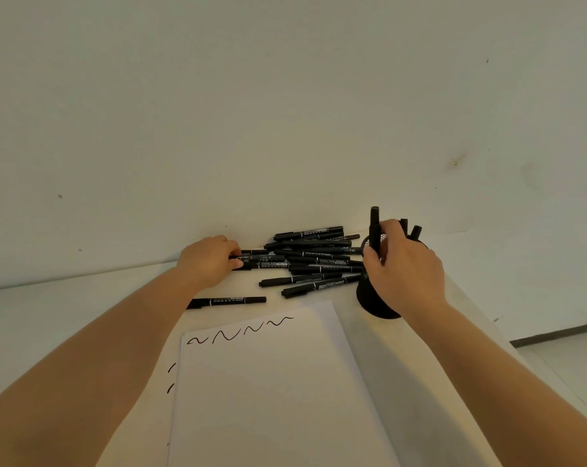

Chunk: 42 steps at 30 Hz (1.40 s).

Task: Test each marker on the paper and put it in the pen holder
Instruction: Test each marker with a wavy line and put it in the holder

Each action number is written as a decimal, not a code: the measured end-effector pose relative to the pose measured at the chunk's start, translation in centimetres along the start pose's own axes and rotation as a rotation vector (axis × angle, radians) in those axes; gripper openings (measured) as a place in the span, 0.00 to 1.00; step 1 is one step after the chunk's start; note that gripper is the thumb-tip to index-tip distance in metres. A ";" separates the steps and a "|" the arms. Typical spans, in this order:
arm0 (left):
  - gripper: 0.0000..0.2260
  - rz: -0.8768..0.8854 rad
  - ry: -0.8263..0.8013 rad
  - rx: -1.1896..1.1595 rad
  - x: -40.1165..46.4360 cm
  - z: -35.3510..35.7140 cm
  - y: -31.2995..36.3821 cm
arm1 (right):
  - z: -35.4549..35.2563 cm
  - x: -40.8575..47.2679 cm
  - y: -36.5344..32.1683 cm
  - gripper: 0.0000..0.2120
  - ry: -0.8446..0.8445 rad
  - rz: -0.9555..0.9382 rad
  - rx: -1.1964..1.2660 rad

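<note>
Left hand (208, 261) pinches one black plastic marker (268, 264) at the edge of the heap (314, 256); white paper (268, 382) lies nearer. Right hand (403, 267) grips an upright black marker (374, 227) over the black mesh pen holder (373, 298): lower vertically, release inside the rim.

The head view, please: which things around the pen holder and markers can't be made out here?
- Pen holder: its opening and contents are hidden by the right hand.
- Marker in that hand: lower end hidden behind the fingers.
- Marker pile: overlapping, count unclear; the left hand covers some ends.
- Barrel print: too small.
</note>
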<state>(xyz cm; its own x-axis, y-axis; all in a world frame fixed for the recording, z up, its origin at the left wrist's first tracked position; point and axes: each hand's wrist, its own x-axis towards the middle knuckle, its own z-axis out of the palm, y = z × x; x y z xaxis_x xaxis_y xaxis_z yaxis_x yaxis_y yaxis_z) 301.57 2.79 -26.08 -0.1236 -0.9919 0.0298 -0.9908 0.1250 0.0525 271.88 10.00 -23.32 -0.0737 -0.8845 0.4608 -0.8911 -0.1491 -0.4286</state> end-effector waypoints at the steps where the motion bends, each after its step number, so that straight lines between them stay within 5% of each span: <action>1: 0.13 -0.005 -0.009 -0.019 0.1 0.0 -0.1 | 0.0 0.0 0.0 0.11 -0.007 -0.011 -0.039; 15: 0.09 -0.067 -0.043 -0.370 -0.3 0.0 -0.3 | -0.8 0.6 -1.0 0.10 -0.134 0.027 -0.174; 23: 0.07 -0.043 0.178 -0.325 -2.9 -1.8 0.7 | -1.7 1.2 -1.6 0.13 -0.300 0.117 -0.174; 27: 0.05 -0.028 0.267 -0.490 -5.4 -3.0 1.7 | -2.2 0.6 -2.4 0.14 -0.214 0.105 -0.160; 30: 0.04 -0.044 0.303 -0.695 -7.4 -3.9 3.1 | -2.6 -0.7 -3.1 0.17 0.031 -0.031 -0.113; 33: 0.08 -0.035 0.318 -0.903 -9.7 -4.6 5.2 | -3.0 -2.4 -4.2 0.11 0.110 -0.095 0.143; 36: 0.09 0.011 0.287 -1.040 -12.1 -4.5 7.6 | -3.1 -4.2 -5.9 0.01 -0.228 0.059 0.630; 42: 0.07 0.049 0.224 -1.088 -15.4 -3.2 10.4 | -2.1 -7.2 -7.5 0.08 -0.330 0.325 1.086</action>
<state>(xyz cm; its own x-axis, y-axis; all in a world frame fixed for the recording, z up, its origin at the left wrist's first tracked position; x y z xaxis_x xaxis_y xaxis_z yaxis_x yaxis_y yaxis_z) 293.40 19.48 -22.83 -0.0398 -0.9725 0.2294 -0.3939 0.2262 0.8909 278.10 18.39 -21.76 0.0342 -0.9980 0.0532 0.0077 -0.0529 -0.9986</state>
